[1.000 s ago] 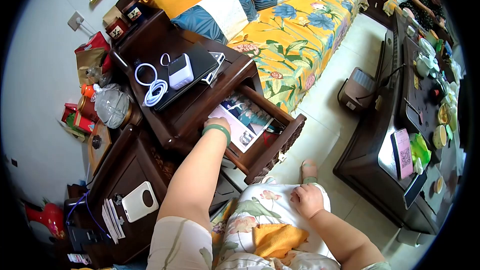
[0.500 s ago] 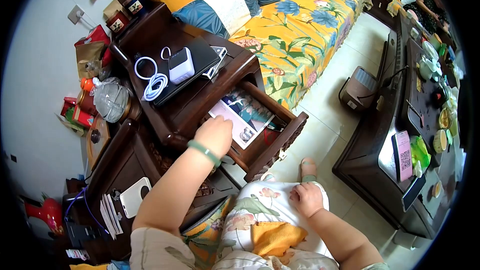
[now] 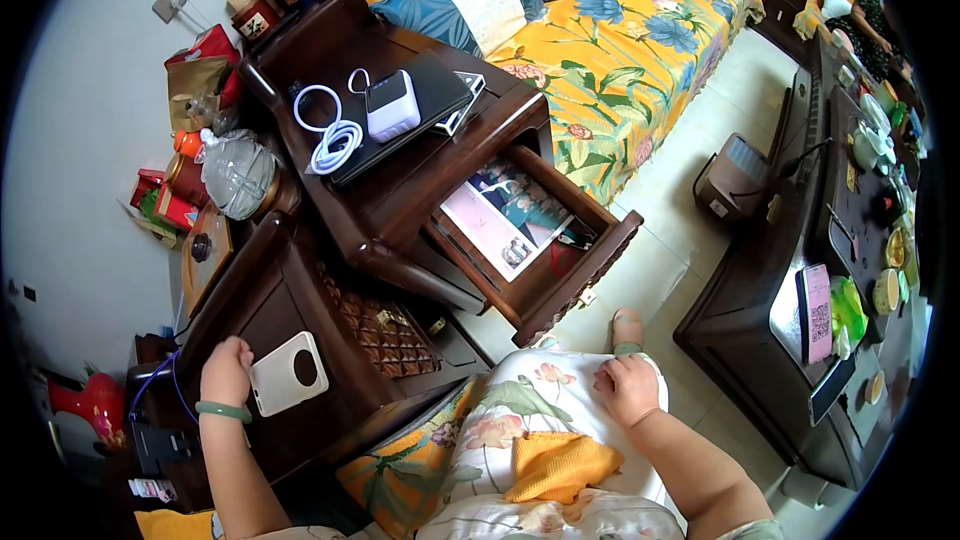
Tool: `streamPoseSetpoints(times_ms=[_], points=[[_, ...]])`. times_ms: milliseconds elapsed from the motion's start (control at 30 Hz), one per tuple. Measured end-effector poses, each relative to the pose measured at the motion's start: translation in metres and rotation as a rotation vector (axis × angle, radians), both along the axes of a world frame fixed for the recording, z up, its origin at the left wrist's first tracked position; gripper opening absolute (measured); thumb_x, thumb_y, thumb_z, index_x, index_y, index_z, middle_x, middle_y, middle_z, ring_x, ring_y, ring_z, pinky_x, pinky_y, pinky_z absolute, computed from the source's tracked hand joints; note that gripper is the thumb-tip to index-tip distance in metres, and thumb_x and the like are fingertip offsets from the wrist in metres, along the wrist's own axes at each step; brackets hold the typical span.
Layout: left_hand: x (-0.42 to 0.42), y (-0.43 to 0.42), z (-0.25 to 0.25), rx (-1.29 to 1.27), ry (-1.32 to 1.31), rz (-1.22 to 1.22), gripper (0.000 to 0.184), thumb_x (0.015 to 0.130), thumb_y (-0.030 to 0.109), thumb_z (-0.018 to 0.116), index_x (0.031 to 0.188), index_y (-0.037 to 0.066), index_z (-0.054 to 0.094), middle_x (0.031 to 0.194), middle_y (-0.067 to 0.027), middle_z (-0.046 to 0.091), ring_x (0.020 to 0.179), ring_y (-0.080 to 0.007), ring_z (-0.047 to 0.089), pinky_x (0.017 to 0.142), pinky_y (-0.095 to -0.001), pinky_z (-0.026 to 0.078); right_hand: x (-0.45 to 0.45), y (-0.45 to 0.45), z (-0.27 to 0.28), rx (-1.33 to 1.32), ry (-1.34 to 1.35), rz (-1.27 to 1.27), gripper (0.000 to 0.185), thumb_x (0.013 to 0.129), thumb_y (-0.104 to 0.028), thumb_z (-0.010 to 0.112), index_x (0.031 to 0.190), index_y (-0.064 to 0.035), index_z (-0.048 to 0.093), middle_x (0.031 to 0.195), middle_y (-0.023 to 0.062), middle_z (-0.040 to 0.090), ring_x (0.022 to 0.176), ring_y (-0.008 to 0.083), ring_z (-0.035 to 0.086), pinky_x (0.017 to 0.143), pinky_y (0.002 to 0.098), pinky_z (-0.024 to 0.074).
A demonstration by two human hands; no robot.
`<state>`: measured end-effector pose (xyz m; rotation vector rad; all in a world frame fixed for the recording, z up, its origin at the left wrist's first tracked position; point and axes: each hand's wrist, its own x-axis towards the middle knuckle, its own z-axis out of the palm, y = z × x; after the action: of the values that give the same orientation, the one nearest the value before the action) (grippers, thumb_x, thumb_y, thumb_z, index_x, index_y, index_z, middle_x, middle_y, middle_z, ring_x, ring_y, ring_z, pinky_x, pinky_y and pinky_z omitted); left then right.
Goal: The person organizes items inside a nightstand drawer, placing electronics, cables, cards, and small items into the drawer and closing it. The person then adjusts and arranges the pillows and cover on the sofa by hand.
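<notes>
My left hand (image 3: 228, 372), with a green bangle (image 3: 223, 410) at its wrist, is over the dark wooden side surface at lower left. Its fingers are curled closed, and whatever may be in them is hidden. Just right of it lies a white phone case (image 3: 288, 374) with a dark oval cut-out. On my thigh, over the flower-print white trousers (image 3: 497, 410), rests my right hand (image 3: 628, 388), fingers curled in and holding nothing visible. The wooden drawer (image 3: 470, 258) stands pulled out, containing a pink-and-white printed sheet (image 3: 490, 230) and other printed papers.
A purple-white power bank (image 3: 392, 106), a coiled white cable (image 3: 336, 145) and a black flat case (image 3: 436, 90) lie on the cabinet top. At right, a phone (image 3: 816, 312) showing a QR code lies on the tea table (image 3: 745, 340). A yellow cloth (image 3: 560, 465) lies on my lap.
My left hand has left the drawer's papers and moved down left beside the phone case. The stack of papers there is now out of sight. My right hand stays on my thigh; the view shifted slightly.
</notes>
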<state>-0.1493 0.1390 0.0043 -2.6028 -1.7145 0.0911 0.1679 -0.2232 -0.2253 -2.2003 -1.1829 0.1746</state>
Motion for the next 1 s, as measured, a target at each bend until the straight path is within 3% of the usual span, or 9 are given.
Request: streamPoseSetpoints(times_ms=[67,200,267,400,500,567,633,833,1000], points=[[-0.006,-0.002,-0.004,-0.170,0.022,0.167,0.021,0.075,0.013,0.059,0.094,0.004,0.058,0.091,-0.0176,0.058,0.086,-0.0346,0.055,0.074,-0.0388,0.044,0.000,0.000,0.000,-0.010,0.002,-0.001,0.009,0.061,-0.011,0.064,0.065,-0.0082,0.056,0.066,0.0069,0.055,0.065,0.0262,0.052,0.061,0.0372,0.0443],[0.015,-0.020,0.003,0.193,-0.046,-0.224,0.026,0.073,0.011,0.062,0.095,-0.002,0.057,0.098,-0.0171,0.056,0.091,-0.0340,0.053,0.080,-0.0381,0.042,0.001,-0.001,-0.001,-0.016,0.008,-0.001,0.010,0.062,-0.011,0.065,0.065,-0.0082,0.056,0.066,0.0068,0.055,0.066,0.0261,0.052,0.062,0.0370,0.0440],[0.064,-0.045,0.024,0.210,-0.173,-0.357,0.023,0.072,0.006,0.062,0.094,-0.001,0.057,0.095,-0.0159,0.057,0.089,-0.0335,0.054,0.078,-0.0374,0.043,0.001,-0.001,-0.001,-0.018,0.008,-0.001,0.010,0.062,-0.012,0.065,0.065,-0.0081,0.056,0.066,0.0068,0.055,0.066,0.0262,0.052,0.062,0.0371,0.0439],[0.159,-0.091,0.020,-0.090,-0.353,-0.844,0.021,0.072,0.006,0.062,0.093,0.002,0.059,0.089,-0.0139,0.060,0.084,-0.0306,0.057,0.075,-0.0348,0.047,0.000,0.001,0.000,-0.025,0.010,0.003,0.011,0.062,-0.012,0.065,0.065,-0.0082,0.055,0.066,0.0071,0.055,0.066,0.0265,0.052,0.061,0.0376,0.0438],[0.219,-0.097,-0.031,-0.369,-0.116,-1.022,0.031,0.078,0.016,0.058,0.105,0.001,0.054,0.105,-0.0156,0.054,0.097,-0.0306,0.053,0.083,-0.0372,0.043,0.001,0.001,-0.003,-0.028,0.006,-0.002,0.011,0.062,-0.012,0.065,0.065,-0.0083,0.055,0.066,0.0073,0.055,0.065,0.0267,0.052,0.061,0.0380,0.0440],[0.261,-0.085,-0.081,-0.353,0.116,-1.004,0.035,0.080,0.016,0.054,0.111,0.001,0.049,0.114,-0.0159,0.050,0.106,-0.0313,0.047,0.090,-0.0375,0.039,0.000,0.000,-0.004,-0.027,0.013,-0.004,0.011,0.062,-0.012,0.065,0.066,-0.0084,0.055,0.066,0.0074,0.055,0.065,0.0267,0.053,0.060,0.0381,0.0443],[0.307,-0.060,-0.129,-0.302,0.100,-0.895,0.035,0.080,0.015,0.053,0.112,0.001,0.050,0.115,-0.0202,0.049,0.108,-0.0334,0.046,0.093,-0.0386,0.037,0.001,0.001,-0.003,-0.019,0.024,-0.002,0.010,0.062,-0.011,0.064,0.066,-0.0084,0.055,0.066,0.0075,0.055,0.065,0.0266,0.053,0.060,0.0381,0.0446],[0.382,-0.030,-0.174,-0.220,-0.323,-0.502,0.040,0.076,0.019,0.063,0.111,0.003,0.050,0.116,-0.0189,0.049,0.111,-0.0324,0.044,0.094,-0.0383,0.036,0.003,0.002,-0.003,-0.015,0.010,-0.006,0.011,0.062,-0.013,0.065,0.066,-0.0083,0.056,0.065,0.0072,0.055,0.063,0.0265,0.053,0.059,0.0378,0.0447],[0.384,-0.021,-0.183,-0.343,-0.233,-0.383,0.037,0.069,0.021,0.071,0.097,0.006,0.052,0.105,-0.0160,0.053,0.102,-0.0315,0.050,0.087,-0.0377,0.040,0.005,0.000,-0.001,-0.009,0.039,-0.012,0.012,0.061,-0.010,0.066,0.067,-0.0081,0.056,0.065,0.0070,0.056,0.064,0.0270,0.053,0.059,0.0377,0.0442]])
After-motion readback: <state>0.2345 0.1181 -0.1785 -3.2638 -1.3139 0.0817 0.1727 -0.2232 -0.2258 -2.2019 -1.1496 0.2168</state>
